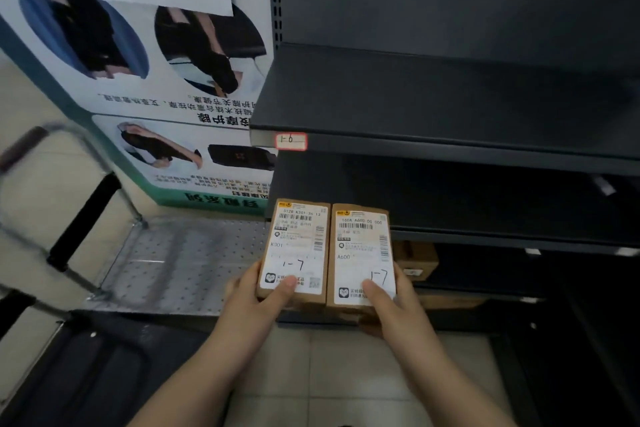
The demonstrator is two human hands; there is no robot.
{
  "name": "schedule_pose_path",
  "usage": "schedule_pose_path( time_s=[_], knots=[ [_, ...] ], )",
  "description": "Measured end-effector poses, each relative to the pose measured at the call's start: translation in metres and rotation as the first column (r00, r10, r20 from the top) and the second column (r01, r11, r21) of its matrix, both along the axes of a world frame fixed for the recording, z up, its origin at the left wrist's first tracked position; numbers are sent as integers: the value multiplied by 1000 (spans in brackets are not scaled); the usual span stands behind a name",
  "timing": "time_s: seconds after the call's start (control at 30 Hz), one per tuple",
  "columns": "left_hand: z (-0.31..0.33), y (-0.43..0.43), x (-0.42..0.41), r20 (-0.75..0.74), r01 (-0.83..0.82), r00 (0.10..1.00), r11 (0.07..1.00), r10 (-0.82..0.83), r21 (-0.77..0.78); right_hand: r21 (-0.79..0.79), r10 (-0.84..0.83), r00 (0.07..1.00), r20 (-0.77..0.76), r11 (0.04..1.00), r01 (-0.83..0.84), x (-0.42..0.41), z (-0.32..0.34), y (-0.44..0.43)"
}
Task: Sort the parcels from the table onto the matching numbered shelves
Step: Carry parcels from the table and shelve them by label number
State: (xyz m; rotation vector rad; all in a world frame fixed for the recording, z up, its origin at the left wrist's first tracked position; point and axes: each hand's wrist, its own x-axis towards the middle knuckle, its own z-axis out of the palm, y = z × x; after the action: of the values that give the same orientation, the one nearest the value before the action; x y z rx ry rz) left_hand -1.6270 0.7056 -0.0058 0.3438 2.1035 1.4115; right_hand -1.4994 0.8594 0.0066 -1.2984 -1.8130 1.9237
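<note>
Low in the middle, the left hand (256,298) grips the left parcel (294,250) and the right hand (394,305) grips the right parcel (362,253), both marked 1-7, so they might wrongly go on the shelf (415,97) above, whose tag (291,141) says 1-6.

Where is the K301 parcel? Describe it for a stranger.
In front of the dark grey metal shelving, two brown cardboard parcels are held side by side. The left hand grips the left parcel: its label reads K301, the right parcel A600.
</note>
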Motion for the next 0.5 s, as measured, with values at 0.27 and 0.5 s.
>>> schedule_pose_path(
  time_s=[0.27,0.5],
  knots=[
    [-26,64,-36,131,-84,988,996,86,-18,-97,-63,998,-1,993,63,-40,-24,55],
    [-43,109,-75,59,-133,989,987,138,-88,-28,161,983,84,987,-160,-85,-23,100]
  ],
)
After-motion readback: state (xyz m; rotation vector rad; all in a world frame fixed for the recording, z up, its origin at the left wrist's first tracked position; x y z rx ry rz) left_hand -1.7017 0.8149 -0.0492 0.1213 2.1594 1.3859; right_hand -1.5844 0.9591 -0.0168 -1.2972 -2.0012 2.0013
